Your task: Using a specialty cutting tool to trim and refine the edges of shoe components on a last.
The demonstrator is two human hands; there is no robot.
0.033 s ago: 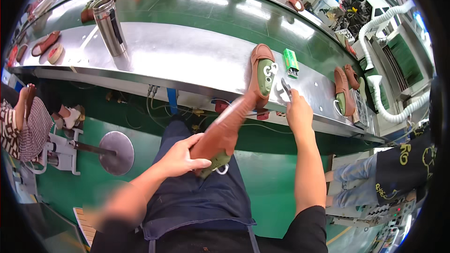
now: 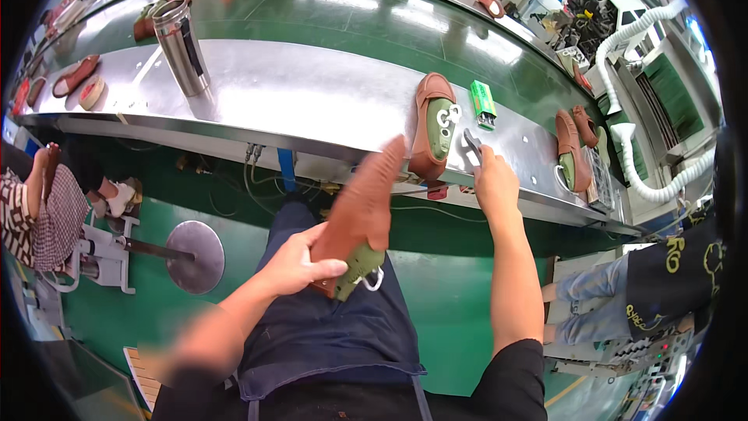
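My left hand [image 2: 300, 265] grips the heel end of a brown shoe [image 2: 362, 206] on a green last, sole up and toe pointing at the bench, above my lap. My right hand [image 2: 491, 179] rests at the front edge of the steel bench [image 2: 312, 101], closed on a small metal tool [image 2: 471, 143] whose tip sticks up. Just left of that tool, a second brown shoe [image 2: 431, 121] on a green last lies on the bench. A small green box [image 2: 483, 101] lies beside it.
A steel flask [image 2: 179, 43] stands on the bench at left, with shoes [image 2: 74, 74] past it. More lasted shoes [image 2: 573, 148] lie at right near white hoses [image 2: 635, 168]. Seated people are at left [image 2: 39, 210] and right [image 2: 600, 304]. A round metal stand [image 2: 195, 257] sits below.
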